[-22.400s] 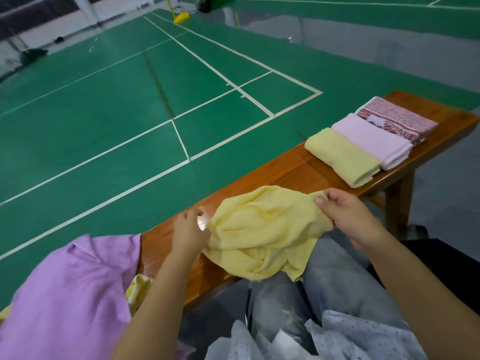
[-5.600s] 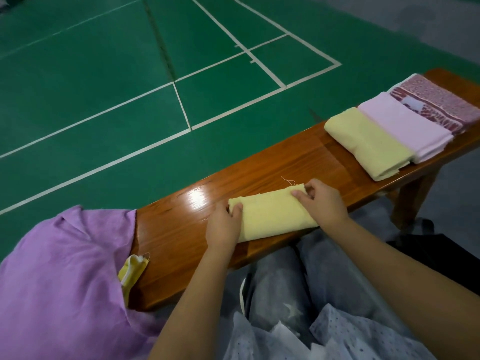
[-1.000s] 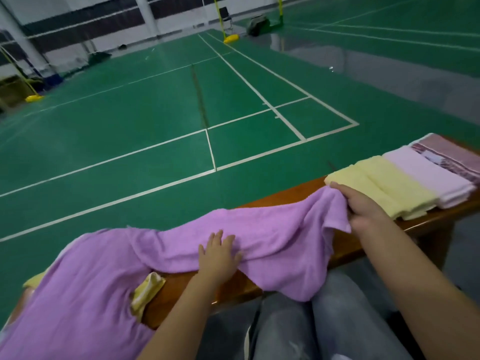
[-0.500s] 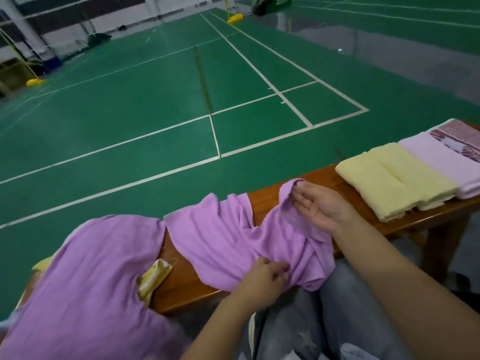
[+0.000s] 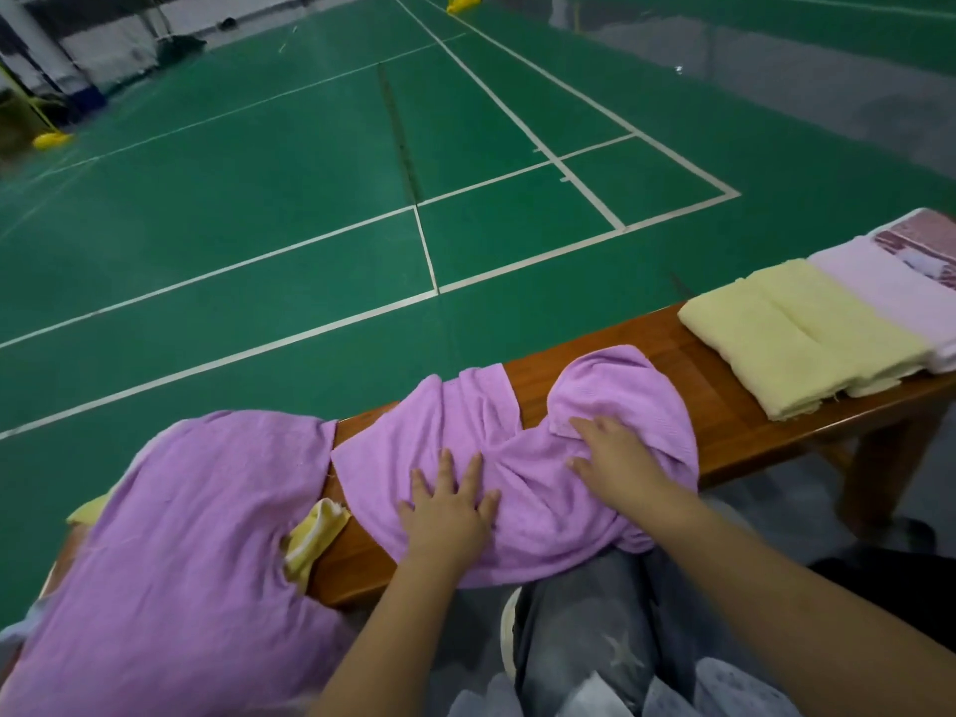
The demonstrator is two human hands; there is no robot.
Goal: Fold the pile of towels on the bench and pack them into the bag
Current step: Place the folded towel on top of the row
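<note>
Nearest the camera, the person's grey trouser legs [image 5: 579, 633] occupy the bottom of the view. Both forearms extend forward onto the wooden table [image 5: 724, 421]. The left hand [image 5: 447, 509] lies flat, fingers spread and straight, pressing on the crumpled purple towel [image 5: 527, 458] without grasping it. The right hand [image 5: 615, 460] rests palm-down on the same towel, just right of the left hand, fingers extended and grasping nothing. This purple towel lies unfolded and bunched across the table's middle, its near edge hanging over the front edge. To the left, a second purple cloth [image 5: 181, 535] covers the remaining pile, with a yellow towel [image 5: 315, 535] protruding from beneath it. Farther right on the table, folded towels sit side by side, touching: two pale yellow towels [image 5: 796, 344], a light pink towel [image 5: 890, 292] and a patterned maroon towel [image 5: 926, 240]. Beyond the table lies a green court floor [image 5: 258, 199] with white lines.
</note>
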